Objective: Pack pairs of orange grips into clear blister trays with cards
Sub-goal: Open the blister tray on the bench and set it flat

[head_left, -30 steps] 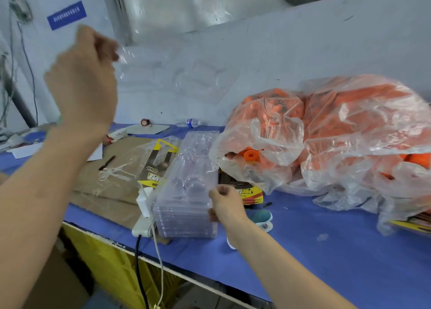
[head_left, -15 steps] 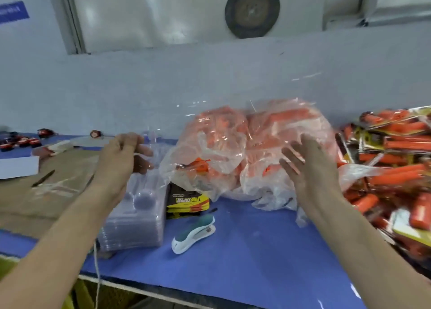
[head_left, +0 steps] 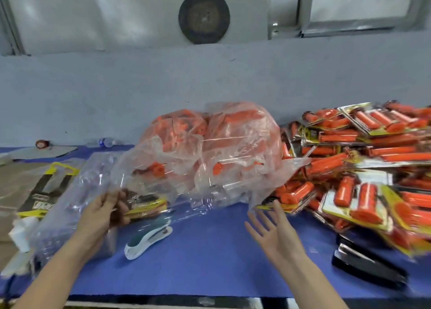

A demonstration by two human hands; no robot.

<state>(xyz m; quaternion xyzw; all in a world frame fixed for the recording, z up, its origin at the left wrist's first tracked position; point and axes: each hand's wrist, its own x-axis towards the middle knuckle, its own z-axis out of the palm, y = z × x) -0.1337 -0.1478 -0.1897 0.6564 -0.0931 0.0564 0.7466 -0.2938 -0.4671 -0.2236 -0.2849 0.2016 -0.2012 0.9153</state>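
The left hand [head_left: 102, 211] grips one end of a clear tray [head_left: 186, 200], held in front of the bag of loose orange grips [head_left: 217, 143]. The right hand [head_left: 274, 229] holds nothing; its fingers are spread, near the tray's far end. A white stapler [head_left: 147, 238] lies on the blue table [head_left: 210, 266] between the hands. A stack of trays [head_left: 67, 206] and a card [head_left: 46, 189] lie at the left, and a pile of packed grips [head_left: 363, 168] at the right.

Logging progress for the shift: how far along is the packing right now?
Done: a large pile of carded packs lies at the right. In hand: the left hand pinches one seemingly empty clear blister tray; the right hand is open, holding nothing. To do: the bag of loose orange grips looks full, and a stack of trays and cards wait at the left.
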